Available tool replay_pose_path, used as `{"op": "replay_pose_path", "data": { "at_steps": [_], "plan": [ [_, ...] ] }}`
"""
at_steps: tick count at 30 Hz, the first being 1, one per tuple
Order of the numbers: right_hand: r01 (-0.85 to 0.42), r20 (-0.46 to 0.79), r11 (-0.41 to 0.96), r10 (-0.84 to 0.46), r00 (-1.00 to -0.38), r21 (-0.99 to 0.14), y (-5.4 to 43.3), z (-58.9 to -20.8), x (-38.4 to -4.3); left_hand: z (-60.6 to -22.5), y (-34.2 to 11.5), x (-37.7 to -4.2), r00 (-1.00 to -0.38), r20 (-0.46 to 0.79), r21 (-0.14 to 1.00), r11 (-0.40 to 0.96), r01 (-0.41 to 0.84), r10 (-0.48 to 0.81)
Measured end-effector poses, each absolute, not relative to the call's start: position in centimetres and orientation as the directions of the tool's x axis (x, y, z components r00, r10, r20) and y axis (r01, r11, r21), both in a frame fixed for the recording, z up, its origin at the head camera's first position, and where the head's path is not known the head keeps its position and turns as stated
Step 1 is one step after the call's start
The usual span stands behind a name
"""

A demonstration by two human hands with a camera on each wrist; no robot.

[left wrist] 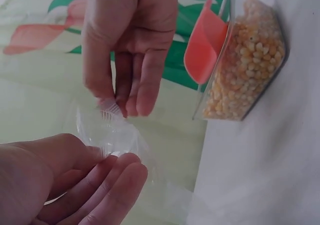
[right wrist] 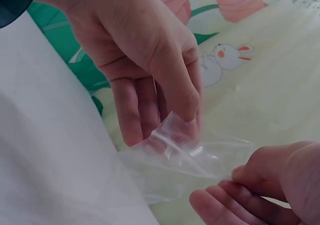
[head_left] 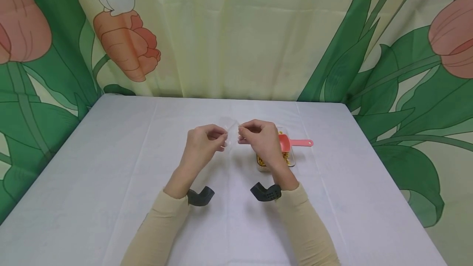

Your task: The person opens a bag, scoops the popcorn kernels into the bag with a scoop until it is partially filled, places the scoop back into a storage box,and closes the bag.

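A clear plastic zip bag [head_left: 232, 131] is held up between the two hands above the table. My left hand [head_left: 202, 141] pinches one side of its top edge between thumb and fingers. On the other side, my right hand [head_left: 261, 136] pinches the bag's edge as well. In the left wrist view the bag [left wrist: 132, 140] hangs thin and crumpled, with nothing visible in it. Beyond the right forearm stands a clear container [head_left: 263, 168] of yellow corn kernels [left wrist: 250, 60], partly hidden. A pink scoop [head_left: 302, 143] lies over it, handle pointing right.
A white cloth covers the table [head_left: 111, 184]. Behind it hangs a curtain [head_left: 229, 44] printed with tulips, a rabbit and a carrot. A black wrist mount is worn on each arm.
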State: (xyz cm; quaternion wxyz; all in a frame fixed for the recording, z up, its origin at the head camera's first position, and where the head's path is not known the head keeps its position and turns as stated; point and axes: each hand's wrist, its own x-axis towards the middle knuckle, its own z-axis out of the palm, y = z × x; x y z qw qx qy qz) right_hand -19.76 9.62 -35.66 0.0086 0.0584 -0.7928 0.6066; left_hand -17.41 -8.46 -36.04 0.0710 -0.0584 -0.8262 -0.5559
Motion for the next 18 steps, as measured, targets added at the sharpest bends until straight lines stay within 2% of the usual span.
{"op": "replay_pose_path", "data": {
  "at_steps": [9, 14, 18],
  "plan": [
    [-0.136, 0.121, 0.359, -0.064, -0.991, -0.924, 9.78, -35.66, -19.75, -35.77, -9.10, -17.36, -0.965, 0.261, 0.860, 0.456, 0.227, -0.011],
    [-0.199, 0.200, 0.464, -0.048, -0.979, -0.863, 9.61, -35.55, -19.58, -35.64, -9.06, -17.35, -0.924, 0.382, 0.734, 0.611, 0.297, -0.011],
    [-0.232, 0.247, 0.507, -0.039, -0.968, -0.830, 9.41, -35.57, -19.46, -35.64, -8.73, -17.34, -0.882, 0.471, 0.646, 0.671, 0.364, 0.024]
  ]
}}
